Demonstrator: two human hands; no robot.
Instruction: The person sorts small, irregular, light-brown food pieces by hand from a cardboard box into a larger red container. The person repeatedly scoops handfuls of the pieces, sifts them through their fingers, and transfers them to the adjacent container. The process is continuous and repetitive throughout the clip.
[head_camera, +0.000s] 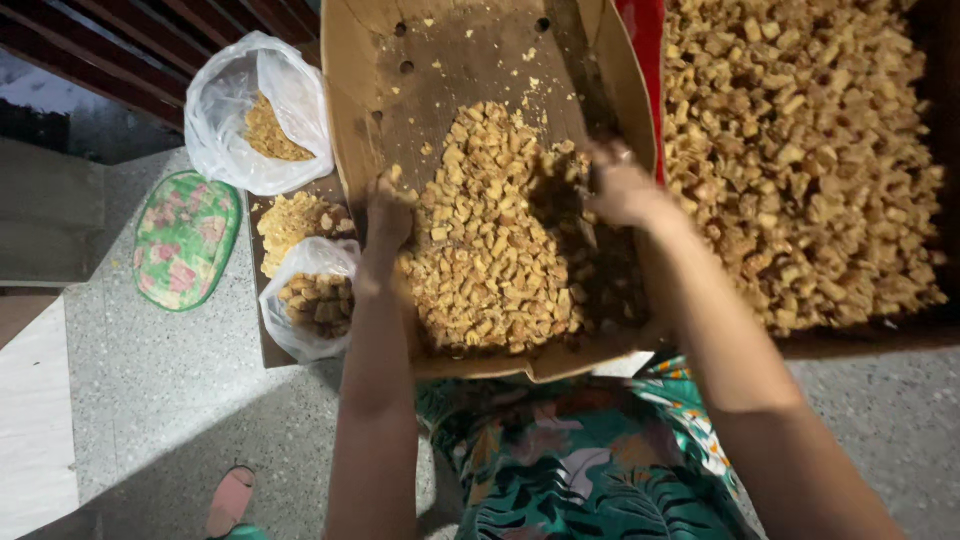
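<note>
**First:** Both hands are seen at the middle of the frame. What is held by each?

**Second:** The left hand is laid against the left wall of a cardboard box, with the fingers curled at the edge of the heap; whether anything is pinched cannot be told. The right hand is sunk into the pile at centre right, fingers bent down among the pieces, and its grasp is blurred, so its hold cannot be told either.

**First:** And the pieces themselves?

**Second:** A heap of small golden-brown cubes is spread across the box floor, from the upper middle of the frame down to the lower middle. The box is rested over a lap covered in green floral cloth.

**First:** How are such cubes judged to handle?

**Second:** They are judged to be light, dry and crumbly; crumbs are scattered on the bare cardboard. Single cubes are best pinched gently by two opposite faces, and larger amounts scooped with cupped fingers.

**First:** What else is shown?

**Second:** A far larger pile of cubes is seen at the right. At upper left an open white plastic bag with yellowish crumbs is placed; below it lie a loose crumb heap and a second bag of darker chunks. A green flowered cushion is set on the speckled floor.
</note>
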